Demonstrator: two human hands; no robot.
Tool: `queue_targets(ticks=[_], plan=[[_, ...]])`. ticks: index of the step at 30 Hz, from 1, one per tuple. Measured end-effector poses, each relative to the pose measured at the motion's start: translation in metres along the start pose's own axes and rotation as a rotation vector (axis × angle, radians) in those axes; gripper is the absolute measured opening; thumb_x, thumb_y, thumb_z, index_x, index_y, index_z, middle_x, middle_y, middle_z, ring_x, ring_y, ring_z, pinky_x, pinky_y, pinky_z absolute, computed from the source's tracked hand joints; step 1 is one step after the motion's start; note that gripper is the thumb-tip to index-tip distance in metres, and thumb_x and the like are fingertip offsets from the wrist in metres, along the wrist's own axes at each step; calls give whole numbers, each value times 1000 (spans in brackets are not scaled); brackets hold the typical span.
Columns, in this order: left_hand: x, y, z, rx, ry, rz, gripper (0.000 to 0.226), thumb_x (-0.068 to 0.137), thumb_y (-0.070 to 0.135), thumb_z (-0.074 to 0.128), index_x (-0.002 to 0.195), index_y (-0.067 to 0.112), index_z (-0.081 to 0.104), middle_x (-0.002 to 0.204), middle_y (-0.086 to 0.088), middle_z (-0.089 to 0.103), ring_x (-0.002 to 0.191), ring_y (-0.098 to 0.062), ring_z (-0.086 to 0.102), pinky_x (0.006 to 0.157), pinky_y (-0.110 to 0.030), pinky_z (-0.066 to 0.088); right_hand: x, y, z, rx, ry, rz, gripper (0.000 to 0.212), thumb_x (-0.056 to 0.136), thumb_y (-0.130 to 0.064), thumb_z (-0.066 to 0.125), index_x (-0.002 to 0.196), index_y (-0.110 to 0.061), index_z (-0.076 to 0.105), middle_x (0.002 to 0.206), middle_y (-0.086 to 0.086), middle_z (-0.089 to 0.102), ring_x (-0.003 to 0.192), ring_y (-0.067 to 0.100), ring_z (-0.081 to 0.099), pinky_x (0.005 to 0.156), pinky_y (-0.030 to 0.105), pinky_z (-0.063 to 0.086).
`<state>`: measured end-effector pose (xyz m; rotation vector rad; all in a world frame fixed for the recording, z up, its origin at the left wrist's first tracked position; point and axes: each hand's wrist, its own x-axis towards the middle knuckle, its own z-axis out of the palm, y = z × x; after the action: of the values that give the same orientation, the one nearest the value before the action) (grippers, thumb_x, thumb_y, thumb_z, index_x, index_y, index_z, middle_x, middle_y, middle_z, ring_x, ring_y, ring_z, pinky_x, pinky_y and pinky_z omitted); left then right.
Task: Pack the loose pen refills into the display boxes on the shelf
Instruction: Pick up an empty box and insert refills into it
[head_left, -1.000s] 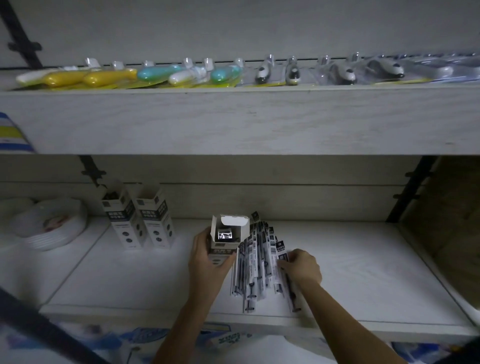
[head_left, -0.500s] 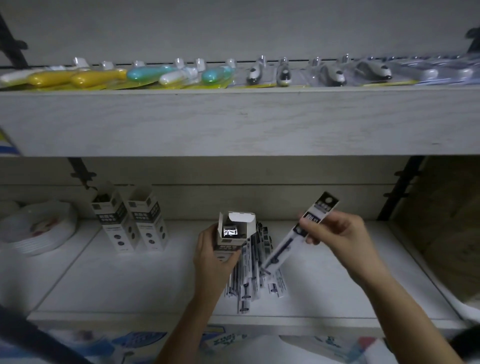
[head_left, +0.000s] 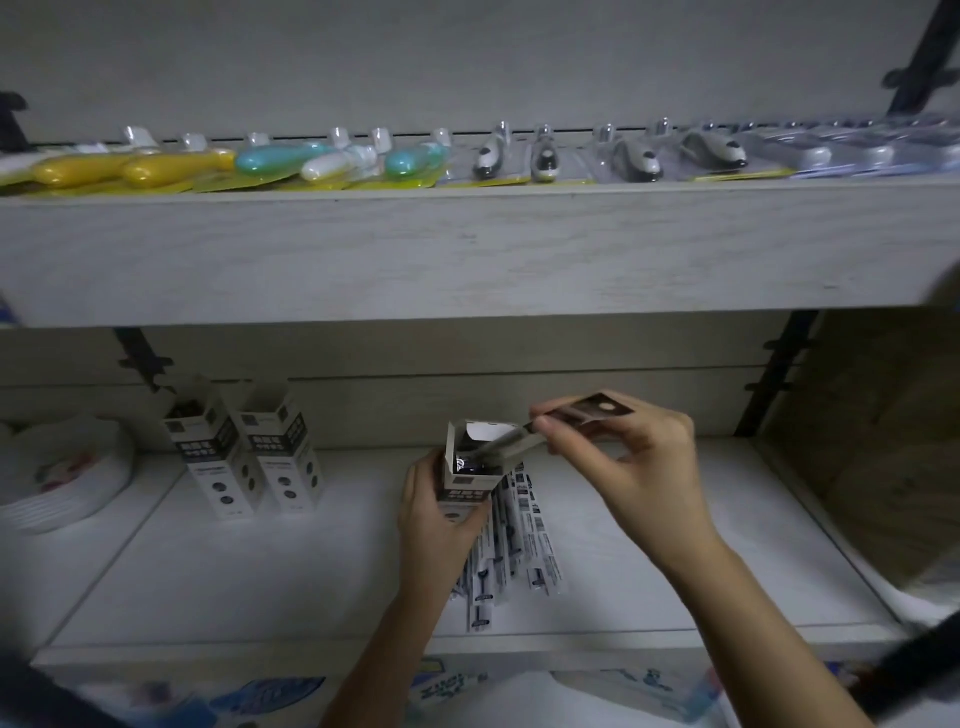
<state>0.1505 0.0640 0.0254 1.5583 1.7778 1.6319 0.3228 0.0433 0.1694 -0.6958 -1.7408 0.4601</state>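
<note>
My left hand (head_left: 439, 525) grips an open display box (head_left: 475, 470) standing on the lower shelf (head_left: 260, 582). My right hand (head_left: 636, 467) pinches a packaged pen refill (head_left: 566, 421), tilted with its lower end inside the box mouth. A pile of several loose packaged refills (head_left: 511, 545) lies on the shelf just right of and behind the box. Two more open display boxes (head_left: 244, 452) stand side by side at the back left of the shelf.
A stack of white plates (head_left: 62, 478) sits at the far left. The upper shelf (head_left: 467, 244) overhangs the work area and carries blister-packed items (head_left: 363, 161). A brown side panel (head_left: 883, 441) closes the shelf on the right.
My right hand picked a refill from the pile, lifted it, and now has its lower end in the mouth of the box. My left hand kept holding the box.
</note>
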Motion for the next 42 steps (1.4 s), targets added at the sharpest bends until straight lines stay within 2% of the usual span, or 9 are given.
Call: queue_targets(ticks=[6, 12, 14, 18, 22, 28, 31, 38, 42], plan=[[1, 2, 0, -16, -15, -11, 59, 63, 23, 82, 114, 21, 51, 106, 2, 58, 97, -13, 59, 82, -35, 52, -1, 16, 18, -65, -118, 17, 9, 79, -16, 72, 87, -13, 76, 83, -8, 73, 71, 1, 66, 67, 16, 51], [3, 3, -1, -24, 10, -13, 56, 61, 17, 82, 107, 26, 51, 101, 1, 58, 92, -16, 60, 77, -43, 53, -1, 21, 27, -93, -295, 155, 9, 82, -18, 70, 90, -17, 75, 78, -26, 66, 67, -9, 61, 64, 5, 41], [4, 3, -1, -23, 21, -13, 55, 62, 15, 83, 103, 31, 49, 98, 0, 59, 89, -17, 61, 75, -44, 54, -1, 21, 29, -107, -339, 186, 10, 83, -22, 69, 91, -19, 75, 79, -23, 68, 62, -6, 60, 62, 6, 40], [5, 2, -1, -17, 15, -3, 54, 62, 16, 82, 107, 25, 54, 101, 1, 58, 91, -15, 60, 78, -39, 54, 1, 22, 31, -96, -308, 225, 11, 83, -23, 68, 91, -19, 75, 80, -14, 72, 65, -6, 61, 64, 8, 42], [8, 0, -1, -1, -7, 18, 56, 63, 18, 82, 112, 18, 55, 106, 0, 57, 96, -14, 59, 81, -36, 53, 4, 25, 32, -109, -282, 269, 12, 83, -26, 68, 91, -20, 75, 83, -11, 74, 76, -1, 66, 71, 20, 53], [9, 8, 1, -5, -10, 31, 48, 65, 15, 80, 106, 14, 55, 99, -2, 57, 88, -19, 62, 72, -36, 54, -2, 35, 44, -334, -358, 244, 14, 84, -33, 66, 95, -29, 73, 82, -13, 74, 56, -8, 55, 68, 25, 52], [10, 9, 1, 5, -27, 32, 49, 66, 16, 80, 108, 12, 54, 100, -4, 57, 89, -19, 61, 73, -33, 53, -1, 37, 46, -362, -332, 260, 20, 83, -40, 65, 101, -32, 70, 89, -14, 74, 69, 3, 66, 73, 31, 54], [14, 12, -2, -2, -4, 23, 51, 65, 13, 81, 109, 13, 56, 99, 2, 55, 92, -16, 59, 76, -31, 51, -2, 36, 42, -323, -248, 248, 15, 82, -37, 66, 96, -32, 69, 84, -18, 71, 51, -1, 55, 60, 17, 45], [14, 8, -1, -2, 3, 30, 50, 65, 14, 80, 109, 13, 57, 99, 0, 57, 90, -17, 61, 73, -33, 52, -2, 36, 44, -438, -321, 255, 15, 85, -41, 61, 95, -34, 71, 83, -18, 72, 58, -2, 58, 66, 28, 52]])
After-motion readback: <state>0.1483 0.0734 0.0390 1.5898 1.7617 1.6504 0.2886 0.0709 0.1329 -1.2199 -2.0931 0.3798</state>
